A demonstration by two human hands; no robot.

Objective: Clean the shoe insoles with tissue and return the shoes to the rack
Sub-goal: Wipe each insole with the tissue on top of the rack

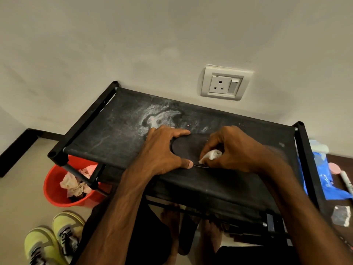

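The dark insole (186, 150) is laid on the top shelf of the rack (114, 134), long axis seemingly left to right. Its left end is gripped by the left hand (164, 152). The tissue (211, 154) is pinched by the right hand (235, 148) at the right end, the exposed stretch lying leftward between them.

Dim, warm, diffuse indoor light; shadows are soft and faint. The wall (133, 44) reads flat, greyish, unevenly lit. Wide-angle distortion bows the frame of the rack (118, 134) and stretches the yellow shoes (55, 238) at the lower left. Motion blur smears the right hand (235, 148) at its wrist — and the black insole (187, 148) barely separates from the black fabric beneath.
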